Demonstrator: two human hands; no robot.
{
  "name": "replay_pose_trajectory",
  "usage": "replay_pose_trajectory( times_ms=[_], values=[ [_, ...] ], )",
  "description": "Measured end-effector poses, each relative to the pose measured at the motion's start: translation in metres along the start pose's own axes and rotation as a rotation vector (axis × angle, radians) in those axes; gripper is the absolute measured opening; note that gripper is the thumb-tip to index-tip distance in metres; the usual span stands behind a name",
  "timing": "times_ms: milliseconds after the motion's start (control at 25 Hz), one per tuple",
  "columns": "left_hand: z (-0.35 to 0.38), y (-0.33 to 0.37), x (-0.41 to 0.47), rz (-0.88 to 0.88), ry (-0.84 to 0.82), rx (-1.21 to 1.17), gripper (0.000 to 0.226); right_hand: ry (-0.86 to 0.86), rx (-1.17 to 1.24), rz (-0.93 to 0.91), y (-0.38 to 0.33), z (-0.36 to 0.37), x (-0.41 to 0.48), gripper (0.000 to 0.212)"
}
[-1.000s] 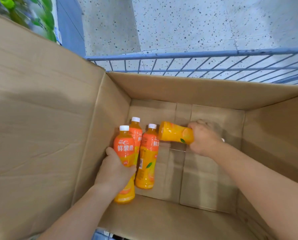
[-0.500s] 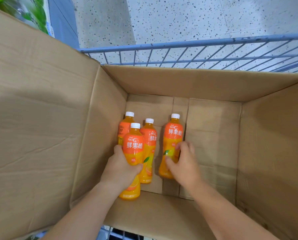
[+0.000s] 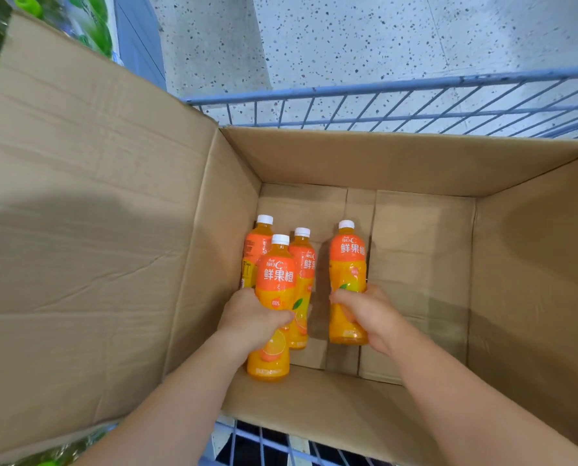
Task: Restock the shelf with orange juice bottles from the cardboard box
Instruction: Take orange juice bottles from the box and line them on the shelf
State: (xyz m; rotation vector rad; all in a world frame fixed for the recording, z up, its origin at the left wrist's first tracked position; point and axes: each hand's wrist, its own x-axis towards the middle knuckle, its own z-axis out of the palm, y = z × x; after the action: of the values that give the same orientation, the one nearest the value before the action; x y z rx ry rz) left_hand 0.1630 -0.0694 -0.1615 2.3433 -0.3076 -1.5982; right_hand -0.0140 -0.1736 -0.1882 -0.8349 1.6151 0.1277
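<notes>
Deep inside the cardboard box (image 3: 348, 163), we grip two upright orange juice bottles. Our left hand (image 3: 250, 322) curls round the waist of the near-left bottle (image 3: 276, 284), and our right hand (image 3: 368, 314) wraps the lower half of the right bottle (image 3: 347, 264). Behind the near-left one stand the back-left bottle (image 3: 257, 250), close to the box's left wall, and the middle bottle (image 3: 306, 264). The box sits in a blue wire cart (image 3: 381, 92).
</notes>
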Motion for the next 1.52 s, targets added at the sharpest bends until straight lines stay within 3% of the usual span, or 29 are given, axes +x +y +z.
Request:
replay_pose_trajectory(
  times_ms=[80, 200, 400, 640, 880, 1120, 1320, 1520],
  values=[
    [-0.008, 0.008, -0.021, 0.014, -0.024, -0.052, 0.045, -0.028, -0.024, -0.061, -0.007, -0.006, -0.029, 0.034],
    [-0.027, 0.026, -0.064, 0.071, -0.031, -0.089, 0.054, -0.039, -0.074, -0.127, -0.018, -0.014, -0.082, 0.050],
    [-0.068, 0.065, -0.168, 0.173, 0.021, -0.207, 0.033, -0.041, 0.005, -0.269, -0.047, -0.030, -0.195, 0.038],
    [-0.117, 0.099, -0.262, 0.372, 0.110, -0.323, 0.036, 0.008, 0.077, -0.529, -0.084, -0.046, -0.294, 0.042],
    [-0.147, 0.118, -0.337, 0.530, 0.323, -0.444, 0.036, -0.086, 0.031, -0.805, -0.128, -0.057, -0.358, 0.050],
    [-0.136, 0.105, -0.423, 0.601, 0.614, -0.596, 0.035, -0.329, -0.100, -1.045, -0.153, -0.076, -0.412, 0.038],
    [-0.120, 0.057, -0.492, 0.587, 0.897, -0.742, 0.034, -0.520, -0.237, -1.202, -0.138, -0.059, -0.457, 0.022],
    [-0.126, -0.024, -0.568, 0.534, 1.135, -0.852, 0.035, -0.746, -0.364, -1.301, -0.109, -0.008, -0.525, 0.031]
  ],
)
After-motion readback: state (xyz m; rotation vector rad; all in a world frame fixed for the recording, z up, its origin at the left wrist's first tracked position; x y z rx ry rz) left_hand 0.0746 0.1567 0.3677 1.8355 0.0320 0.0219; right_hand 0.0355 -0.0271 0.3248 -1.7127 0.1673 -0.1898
